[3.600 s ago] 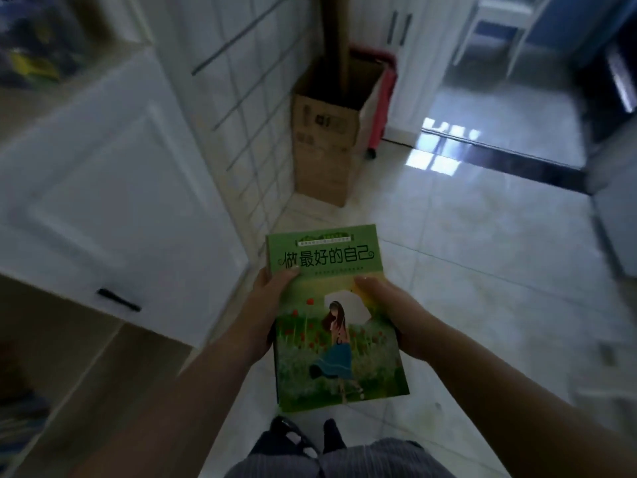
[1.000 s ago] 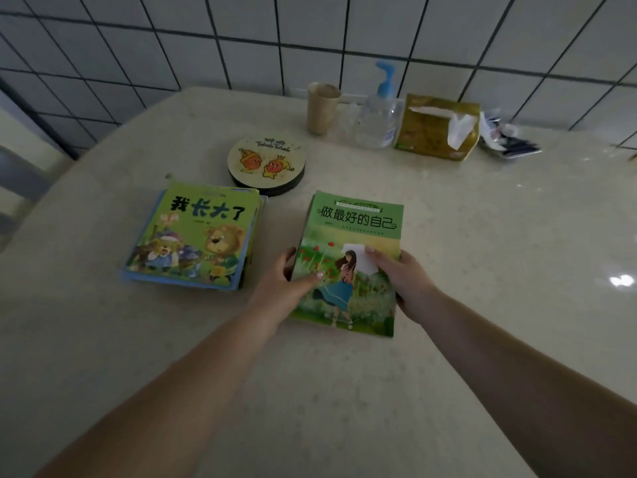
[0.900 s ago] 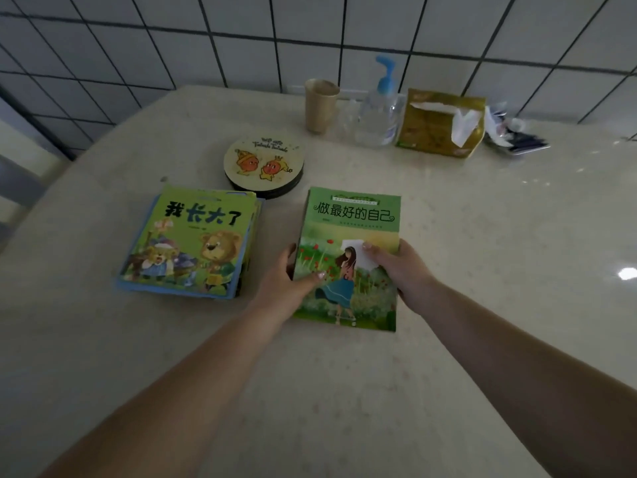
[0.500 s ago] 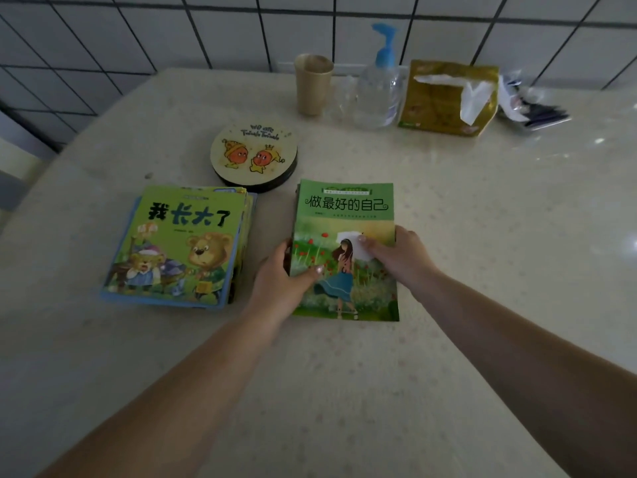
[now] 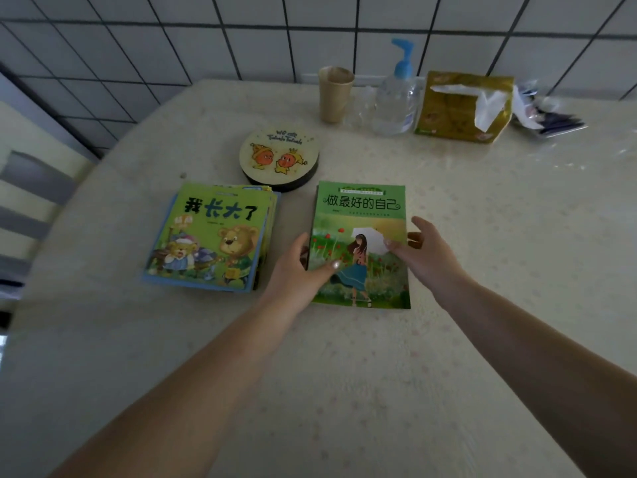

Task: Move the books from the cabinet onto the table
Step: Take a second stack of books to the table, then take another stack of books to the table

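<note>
Here the green book (image 5: 360, 243), its cover showing a girl under a white umbrella, lies flat on the table (image 5: 499, 236), roughly midway between the left and right edges and nearer the tiled wall than the near edge. The left hand (image 5: 303, 267) rests at the book's left edge, thumb laid on the cover and fingers curled down along the side, so it has a loose hold of that edge. The right hand (image 5: 425, 253) sits at the book's right edge with fingers spread and relaxed; its thumb tip touches the cover near the umbrella, while the other fingers lie open just off the edge and grip nothing.

Just to the left, apart from the green book, a stack of picture books (image 5: 213, 239) lies flat, the top cover showing bears. Behind the two, towards the wall, a round tin (image 5: 279, 158) with cartoon figures on its lid almost touches the stack's far corner.

Along the table's far edge by the wall stand a paper cup (image 5: 335, 93), a clear pump bottle (image 5: 394, 94) with a blue top, and a yellow pack of tissues (image 5: 463, 105) with one sheet sticking out. A few dark packets (image 5: 548, 117) lie at the far right corner.
</note>
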Demonstrator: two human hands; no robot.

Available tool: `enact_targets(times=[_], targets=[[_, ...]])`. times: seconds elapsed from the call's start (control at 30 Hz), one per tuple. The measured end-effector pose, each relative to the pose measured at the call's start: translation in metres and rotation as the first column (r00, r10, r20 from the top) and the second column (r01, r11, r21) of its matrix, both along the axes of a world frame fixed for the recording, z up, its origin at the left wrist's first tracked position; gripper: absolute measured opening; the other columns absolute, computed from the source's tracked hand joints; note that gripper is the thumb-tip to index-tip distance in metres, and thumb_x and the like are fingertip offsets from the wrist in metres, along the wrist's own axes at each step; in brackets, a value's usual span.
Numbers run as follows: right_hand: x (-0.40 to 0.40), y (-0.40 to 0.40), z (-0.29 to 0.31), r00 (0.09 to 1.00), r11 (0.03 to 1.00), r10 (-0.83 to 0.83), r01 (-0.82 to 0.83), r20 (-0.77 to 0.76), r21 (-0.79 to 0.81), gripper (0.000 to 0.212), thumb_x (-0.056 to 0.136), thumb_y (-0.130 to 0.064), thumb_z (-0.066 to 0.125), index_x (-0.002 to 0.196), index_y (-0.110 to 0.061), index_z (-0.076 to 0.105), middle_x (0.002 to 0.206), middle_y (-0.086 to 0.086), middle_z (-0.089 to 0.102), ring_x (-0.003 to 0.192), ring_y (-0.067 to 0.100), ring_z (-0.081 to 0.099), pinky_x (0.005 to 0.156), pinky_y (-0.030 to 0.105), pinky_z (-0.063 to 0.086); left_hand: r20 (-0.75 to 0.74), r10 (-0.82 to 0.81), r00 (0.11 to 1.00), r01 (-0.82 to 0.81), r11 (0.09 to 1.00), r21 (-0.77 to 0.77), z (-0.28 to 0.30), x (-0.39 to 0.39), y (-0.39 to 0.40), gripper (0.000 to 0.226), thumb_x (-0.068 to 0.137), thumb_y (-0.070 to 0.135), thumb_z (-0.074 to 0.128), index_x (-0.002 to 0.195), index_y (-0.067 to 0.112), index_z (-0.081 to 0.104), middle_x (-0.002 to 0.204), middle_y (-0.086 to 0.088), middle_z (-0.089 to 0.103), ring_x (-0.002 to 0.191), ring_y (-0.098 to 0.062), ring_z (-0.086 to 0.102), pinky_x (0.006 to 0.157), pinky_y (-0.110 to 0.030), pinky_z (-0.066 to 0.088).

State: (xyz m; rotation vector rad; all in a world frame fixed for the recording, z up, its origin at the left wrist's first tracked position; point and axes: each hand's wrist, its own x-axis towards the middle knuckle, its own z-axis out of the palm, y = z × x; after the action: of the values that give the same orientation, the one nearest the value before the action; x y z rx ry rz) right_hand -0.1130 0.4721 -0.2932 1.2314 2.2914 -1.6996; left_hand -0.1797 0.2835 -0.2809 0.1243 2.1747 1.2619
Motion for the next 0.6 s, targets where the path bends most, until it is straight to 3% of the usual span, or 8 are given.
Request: enact_targets(times=[0.07,0.13,0.23,0.4,0.5,0.6], targets=[[0.011,-0.012,0.008,0.996,0.997,0.028,-0.022,-0.085,0.069,0.072,0.086,-0.029,0.066,0.146,-0.020,0.028,0.142,0.008,0.046,0.129,0.021,0.045,0.088,0.031,0.041,-0.020,0.069,0.997,-0.069,0.998,0.004,0.009,0.009,-0.012,0.082,0.082,0.033,0.069,0.148,0.023,0.022,0.139,0.004,0.047,0.127,-0.015,0.045,0.101,-0.035,0.041],[0.018,-0.018,0.011,0.990,0.994,0.019,-0.005,-0.141,0.105,0.067,0.085,-0.026,0.067,0.143,-0.021,0.034,0.140,0.006,0.049,0.128,0.017,0.046,0.094,0.032,0.042,-0.024,0.110,0.994,-0.109,0.994,0.030,0.014,0.013,-0.016,0.079,0.083,0.032,0.068,0.148,0.022,0.024,0.141,0.000,0.045,0.126,-0.016,0.046,0.102,-0.038,0.042],[0.029,-0.036,0.022,0.977,0.989,0.048,-0.017,-0.209,0.147,0.060,0.084,-0.024,0.066,0.139,-0.024,0.040,0.135,0.002,0.052,0.125,0.014,0.047,0.099,0.036,0.044,-0.006,0.178,0.984,-0.177,0.980,0.094,0.021,0.026,-0.035,0.069,0.084,0.027,0.068,0.143,0.020,0.034,0.125,0.002,0.053,0.106,-0.009,0.056,0.085,-0.027,0.047],[0.050,-0.081,0.047,0.936,0.945,0.200,-0.106,-0.290,0.310,0.052,0.084,-0.020,0.067,0.133,-0.019,0.048,0.130,0.001,0.055,0.122,0.014,0.048,0.096,0.027,0.036,0.040,0.296,0.954,-0.298,0.934,0.195,0.030,0.061,-0.084,0.053,0.080,0.015,0.072,0.128,0.013,0.051,0.110,-0.001,0.061,0.082,-0.005,0.057,0.058,-0.011,0.045],[0.069,-0.125,0.051,0.897,0.936,0.310,-0.229,-0.314,0.267,0.048,0.084,-0.017,0.067,0.129,-0.018,0.051,0.125,-0.001,0.057,0.119,0.015,0.052,0.095,0.023,0.037,0.002,0.345,0.939,-0.337,0.918,0.207,0.038,0.091,-0.120,0.036,0.086,0.011,0.064,0.121,0.014,0.056,0.100,0.003,0.063,0.080,-0.002,0.058,0.061,-0.007,0.044],[0.091,-0.174,0.052,0.860,0.928,0.372,-0.348,-0.349,0.131,0.040,0.084,-0.013,0.066,0.121,-0.021,0.054,0.112,-0.003,0.060,0.107,0.010,0.057,0.081,0.007,0.041,-0.009,0.424,0.906,-0.411,0.883,0.226,0.042,0.124,-0.160,0.033,0.086,0.010,0.065,0.118,0.016,0.057,0.095,0.008,0.065,0.070,0.009,0.061,0.060,-0.005,0.045]])
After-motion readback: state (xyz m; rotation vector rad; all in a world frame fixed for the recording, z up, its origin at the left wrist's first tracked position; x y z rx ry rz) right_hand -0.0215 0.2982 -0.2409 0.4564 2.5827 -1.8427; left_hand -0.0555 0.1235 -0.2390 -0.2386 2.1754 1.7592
